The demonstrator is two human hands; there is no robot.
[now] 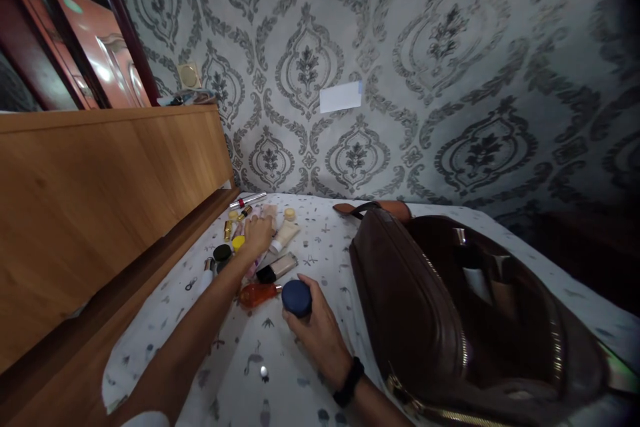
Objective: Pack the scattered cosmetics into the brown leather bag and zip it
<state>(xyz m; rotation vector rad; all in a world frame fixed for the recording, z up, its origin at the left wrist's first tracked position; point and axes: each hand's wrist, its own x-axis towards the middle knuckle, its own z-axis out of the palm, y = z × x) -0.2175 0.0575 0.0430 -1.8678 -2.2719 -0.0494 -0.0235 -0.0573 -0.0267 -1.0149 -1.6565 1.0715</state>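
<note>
Prob a home bdrm, judging by the white bedsheet (265,340) w/ small grey motifs, the lt-brn wooden bed board (115,170) along its L edge, grey damask wallpaper (415,70) w/ dk floral medallions, a small sq wall fitting (189,75), & a glossy reddish-brn panelled door (90,37) upper L.

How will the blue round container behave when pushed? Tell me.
The blue round container will probably feel stiff: its outline looks undented in the right hand. It may be fairly light, as one hand alone holds it. Its circular rim suggests it could roll if tipped on edge.
</note>
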